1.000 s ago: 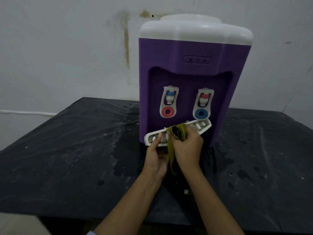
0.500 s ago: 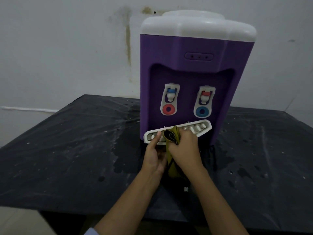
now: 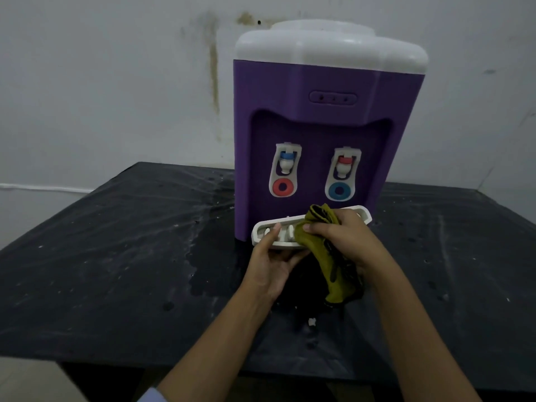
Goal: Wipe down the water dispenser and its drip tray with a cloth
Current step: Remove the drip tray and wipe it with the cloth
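A purple water dispenser [image 3: 316, 91] with a white top stands at the back of a black table [image 3: 116, 256]. Two white taps sit in its front recess. Its white slotted drip tray [image 3: 262, 229] sticks out at the base. My left hand [image 3: 272, 262] grips the tray's front left part, thumb on top. My right hand [image 3: 348, 242] holds an olive-yellow cloth [image 3: 336, 274] bunched against the middle and right of the tray; the cloth's tail hangs down below my wrist. The tray's right end [image 3: 364, 214] shows behind my fingers.
The tabletop is wet and streaked, with a dark puddle [image 3: 208, 274] left of the dispenser's base and droplets to the right. A small white scrap [image 3: 311, 322] lies near the front. A stained white wall [image 3: 213, 68] stands close behind.
My right hand with the cloth has shifted slightly right along the tray, and more cloth hangs below. The left hand keeps its hold on the tray. The camera has moved a little closer.
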